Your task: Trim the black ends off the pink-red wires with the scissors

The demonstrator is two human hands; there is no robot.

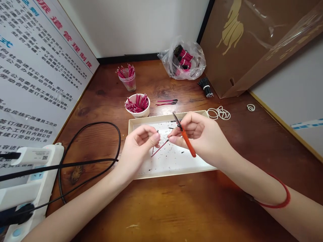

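Behind the left hand and the right hand, both forearms run bare as far as the view reaches, slim and smooth, narrowing at the wrists. The fingers are slender and tapered, with short, trimmed nails. The only thing worn is a thin red cord bracelet, circling the right forearm a little way behind the hand. It sits in a loose loop, and a darker patch on the cord nearer the hand is too small to make out.
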